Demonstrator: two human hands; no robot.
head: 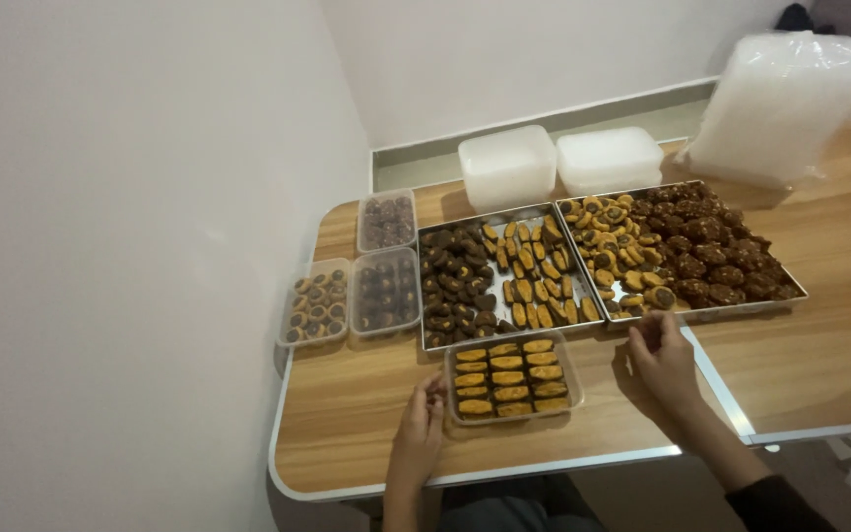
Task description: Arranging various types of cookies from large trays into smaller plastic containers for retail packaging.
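A wooden table (366, 394) stands against a white wall, with two metal trays of cookies in the middle. Your left hand (419, 424) rests at the left end of the near box (511, 377), fingers curled against its rim; the box holds rows of orange cookies. Your right hand (664, 357) hovers at the near edge of the right tray (682, 258), fingers loosely pinched; I cannot tell if it holds anything. Three filled boxes (357, 281) sit left.

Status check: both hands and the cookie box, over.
Left hand touching the clear cookie box. Right hand open, empty, beside right metal tray. Nothing between.
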